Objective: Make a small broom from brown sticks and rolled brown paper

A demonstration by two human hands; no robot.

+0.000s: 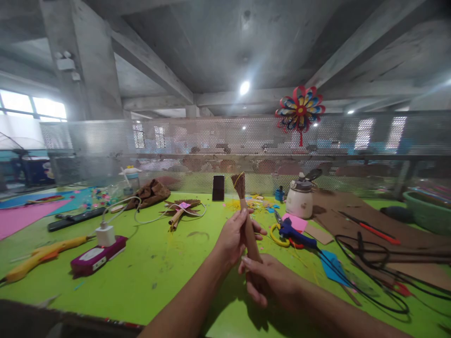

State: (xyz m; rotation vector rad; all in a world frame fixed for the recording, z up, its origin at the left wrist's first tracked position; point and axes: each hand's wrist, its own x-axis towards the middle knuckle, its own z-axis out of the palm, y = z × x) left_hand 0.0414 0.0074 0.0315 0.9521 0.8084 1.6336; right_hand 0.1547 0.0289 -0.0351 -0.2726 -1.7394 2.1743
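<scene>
A slim rolled brown paper craft (250, 238), shaped like a small hand broom, stands nearly upright in both my hands. Its top flares into thin brown strips with a yellow strand across them. My left hand (232, 237) grips the upper shaft, fingers behind it. Lower down, my right hand (266, 277) is wrapped round the bottom end, which the palm partly hides. Just right of my hands lie scissors (280, 235) with yellow and red handles, partly covered by a blue hot glue gun (299, 236). A brown pleated paper piece (182, 210) with a rolled stem lies beyond my left hand.
On the left are a yellow glue gun (42, 257) and a purple power strip (99, 256) with a white plug. A phone (218, 188) stands at the back. To the right are a white jar (299, 199), a looping black cable (373, 293), a red-handled tool (378, 232) and a green basin (428, 211).
</scene>
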